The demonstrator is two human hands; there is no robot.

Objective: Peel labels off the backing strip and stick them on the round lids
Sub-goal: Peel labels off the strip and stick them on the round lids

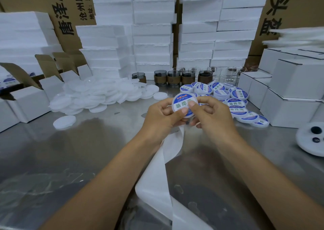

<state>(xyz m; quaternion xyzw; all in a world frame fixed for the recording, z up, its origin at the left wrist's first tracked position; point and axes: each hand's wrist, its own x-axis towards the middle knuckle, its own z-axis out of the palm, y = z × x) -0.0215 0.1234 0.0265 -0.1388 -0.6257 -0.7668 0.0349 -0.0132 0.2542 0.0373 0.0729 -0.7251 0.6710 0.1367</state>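
White round plastic lid [183, 102], blue-labelled, sits between both hands: left hand [163, 115] and right hand [211, 115] pinch its rim, thumbs [191, 105] pressing the label [179, 106]. Judged light, stiff, slick; grip at the rim. White paper backing strip [157, 170] hangs below the lid; bare lids [98, 96] left of it, labelled lids [239, 94] right.

Glossy steel table [87, 142], translucent plastic lids [98, 96], matt paper backing strip [157, 177].

hands: 2, left hand [163, 115] and right hand [213, 115] | held lid [182, 101]: 1 | backing strip [157, 177]: 1 | dark cups [173, 78] with brown sleeves: 5 | labelled lids [238, 94] piled on desk: over a dozen | blank lids [98, 94]: heap, too many to count
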